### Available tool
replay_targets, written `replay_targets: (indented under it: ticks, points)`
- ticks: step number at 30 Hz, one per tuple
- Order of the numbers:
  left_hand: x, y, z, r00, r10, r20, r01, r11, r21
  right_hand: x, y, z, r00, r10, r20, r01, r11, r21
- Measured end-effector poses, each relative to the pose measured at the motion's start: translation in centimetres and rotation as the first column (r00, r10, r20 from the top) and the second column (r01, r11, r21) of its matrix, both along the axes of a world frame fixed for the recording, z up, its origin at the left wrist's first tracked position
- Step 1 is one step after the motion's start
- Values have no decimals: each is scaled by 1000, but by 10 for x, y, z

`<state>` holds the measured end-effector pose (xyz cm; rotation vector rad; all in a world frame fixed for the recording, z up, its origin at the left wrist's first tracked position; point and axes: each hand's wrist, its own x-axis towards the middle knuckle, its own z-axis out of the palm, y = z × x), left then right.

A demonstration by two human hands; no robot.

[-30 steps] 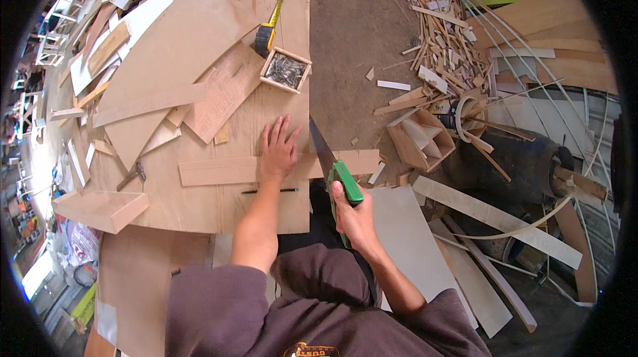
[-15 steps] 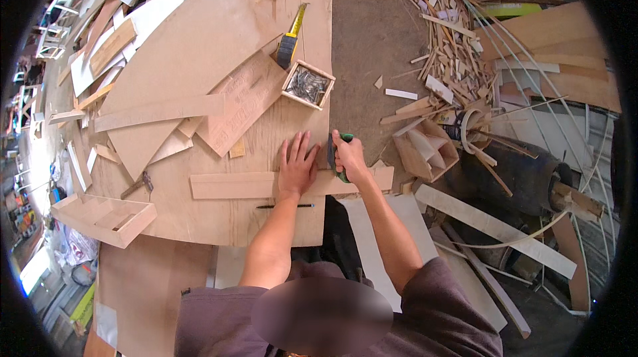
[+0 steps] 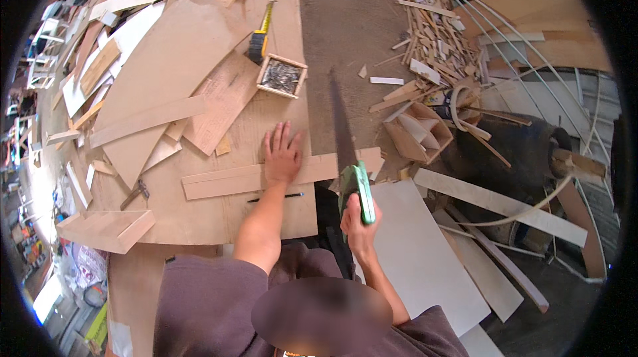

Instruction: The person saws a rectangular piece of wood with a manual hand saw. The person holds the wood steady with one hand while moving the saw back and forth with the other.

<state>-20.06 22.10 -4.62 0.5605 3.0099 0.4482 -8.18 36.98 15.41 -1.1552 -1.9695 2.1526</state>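
My left hand lies flat, fingers spread, on a narrow wooden board, pressing it against the plywood tabletop. The board's right end sticks out past the table's edge. Closed round the green handle of a handsaw is my right hand, nearer to me than the board. The saw's dark blade points away from me and crosses over the overhanging part; whether its teeth touch the wood I cannot tell. Just in front of the board, by my left wrist, lies a dark pencil.
A small wooden box of nails and a yellow-black tape measure stand beyond my left hand. Plywood offcuts cover the table's left; a hammer and a wooden tray lie nearer. Scrap wood is heaped on the floor at right.
My right hand has drawn the saw back toward me, past the board's near edge, and the blade now shows at length. My left hand stays on the board. The whole view has shifted slightly.
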Motion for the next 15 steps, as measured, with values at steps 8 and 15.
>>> replay_targets:
  ticks: [8,15]
  points:
    - [-1,8,12,1000,20,-14,-19,997,77,-3,14,-15,964,227,136,-239,968,80]
    - [2,7,7,998,33,-55,-28,997,76,14,9,14,964,225,138,-235,970,56]
